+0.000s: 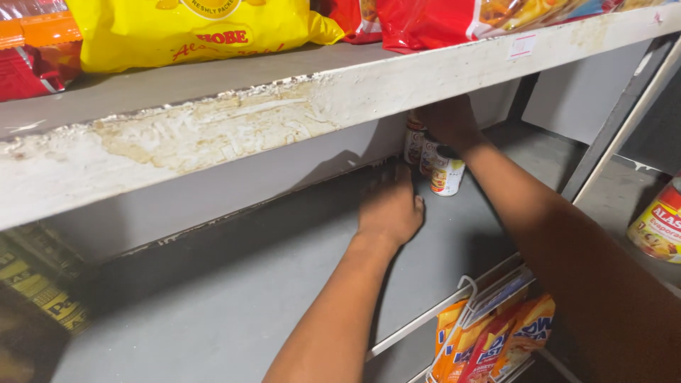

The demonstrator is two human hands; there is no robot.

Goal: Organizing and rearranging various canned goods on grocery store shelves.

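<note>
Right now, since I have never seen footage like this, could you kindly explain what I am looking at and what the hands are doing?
There is one picture, from a camera worn on a person's head, looking down at their own bare arms. They reach into a grey lower shelf beneath a chipped white shelf edge. The right hand rests on top of small cans standing at the back. The left hand lies palm down on the shelf beside them, holding nothing visible. A yellow bag and red packets sit above; orange sachets hang below.

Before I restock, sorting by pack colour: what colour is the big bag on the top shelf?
Yellow bag with red lettering, head view.
</note>
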